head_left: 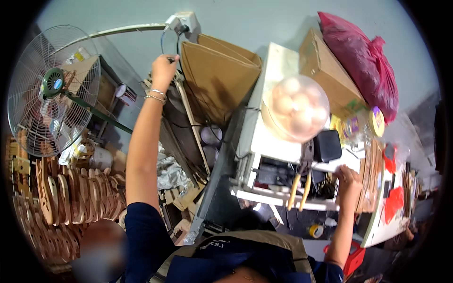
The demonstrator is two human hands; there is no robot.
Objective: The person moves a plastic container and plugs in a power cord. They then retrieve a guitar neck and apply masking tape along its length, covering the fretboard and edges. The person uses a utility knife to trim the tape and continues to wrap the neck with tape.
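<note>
"Small dark piece (171, 60), up near the wall: what's holding it?"

"Past the green fan (53, 83), the left hand (163, 70) is gripping it, fingers curled closed. It's sitting just below the white wall socket (188, 20), and the black cable (178, 45) is running down close by. Whether they're joined, I can't tell."

"How are you judging its handling?"

"I'm guessing light and stiff, hardly slippery or fragile. So little is showing that I'd be pinching its sides with fingertips. The cable is looking bendy."

"Further right?"

"Yellow-handled pliers (306, 165) are lying across the open drawer (269, 196), handles reaching its front edge. The right hand (348, 178) is resting at the drawer's right end; how far its fingers are open, or whether they're grasping anything, I can't tell."
</note>
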